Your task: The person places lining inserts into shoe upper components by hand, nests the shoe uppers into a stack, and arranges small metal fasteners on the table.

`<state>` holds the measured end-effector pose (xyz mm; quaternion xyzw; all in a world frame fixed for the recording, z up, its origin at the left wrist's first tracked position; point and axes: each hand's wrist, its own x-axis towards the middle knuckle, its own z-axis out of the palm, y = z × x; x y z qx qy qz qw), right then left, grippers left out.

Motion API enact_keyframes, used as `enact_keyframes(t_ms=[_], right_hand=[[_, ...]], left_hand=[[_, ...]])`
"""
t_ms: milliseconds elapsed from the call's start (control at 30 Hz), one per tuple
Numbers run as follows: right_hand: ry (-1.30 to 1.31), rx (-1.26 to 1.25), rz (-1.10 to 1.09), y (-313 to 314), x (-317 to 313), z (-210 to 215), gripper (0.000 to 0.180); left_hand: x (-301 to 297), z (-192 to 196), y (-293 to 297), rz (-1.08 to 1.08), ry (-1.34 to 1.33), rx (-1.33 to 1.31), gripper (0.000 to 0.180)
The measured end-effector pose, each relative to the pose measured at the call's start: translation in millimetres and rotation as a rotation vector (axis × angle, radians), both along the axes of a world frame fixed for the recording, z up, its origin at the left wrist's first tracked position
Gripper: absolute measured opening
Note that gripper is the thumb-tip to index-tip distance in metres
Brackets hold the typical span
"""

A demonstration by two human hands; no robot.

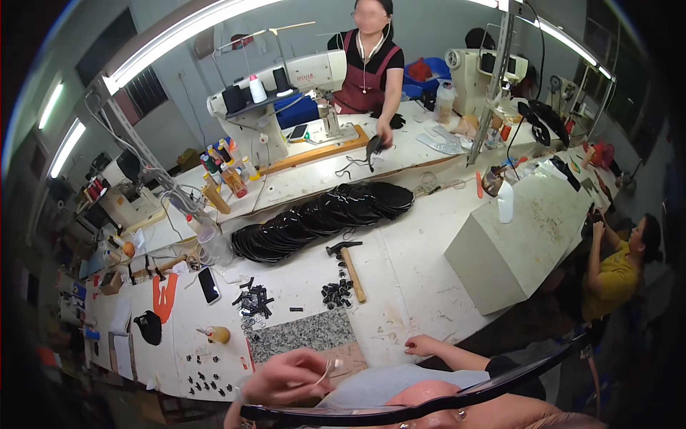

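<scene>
My left hand (289, 377) is raised close to the camera, above the near table edge. Its fingers are curled together at a thin white cord (327, 372) with a small white end. Lower on the right, my right hand (423, 345) is at the table's near edge, its fingers bent in; anything between them is too small to make out. Between and beyond the hands lies a speckled stone slab (304, 334). Past it are a pile of short black pieces (255, 300), a heap of small black parts (336, 293) and a wooden-handled hammer (353, 275).
A long stack of glossy black pieces (314, 220) crosses the table. At left are a phone (209, 285), a yellow bottle (214, 334) and rows of small black parts (207, 376). A large pale box (511, 243) stands right. Across, a co-worker's hand (384, 134) holds black material.
</scene>
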<state>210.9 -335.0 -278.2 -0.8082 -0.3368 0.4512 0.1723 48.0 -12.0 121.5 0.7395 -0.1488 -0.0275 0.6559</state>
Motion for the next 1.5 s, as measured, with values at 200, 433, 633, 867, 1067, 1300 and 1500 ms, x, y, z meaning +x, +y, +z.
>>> enact_keyframes(t_ms=[200, 433, 633, 867, 1067, 1300, 1500], right_hand=[[-0.059, 0.008, 0.121, 14, 0, -7, 0.047], [-0.079, 0.122, 0.369, 106, 12, 40, 0.034], [-0.161, 0.474, 0.767, 335, -31, 163, 0.035], [-0.036, 0.708, 0.974, 444, -146, 249, 0.031], [-0.017, 0.678, 1.119, 533, -239, 220, 0.034], [-0.114, 0.545, 1.178, 639, -314, 196, 0.039], [-0.202, 0.516, 1.081, 714, -346, 203, 0.040]], left_hand=[[0, -71, -40, -0.082, 0.621, -0.332, 0.036], [4, -75, -62, -0.032, 0.784, -0.799, 0.048], [-45, -92, -43, 0.340, 0.630, -1.211, 0.045], [-134, -81, -6, 0.372, 0.339, -0.795, 0.039], [-189, -45, 44, -0.191, 0.497, -0.174, 0.044], [-244, -19, 119, -0.255, 0.250, 0.465, 0.048], [-294, -21, 181, -0.048, 0.208, 0.531, 0.048]])
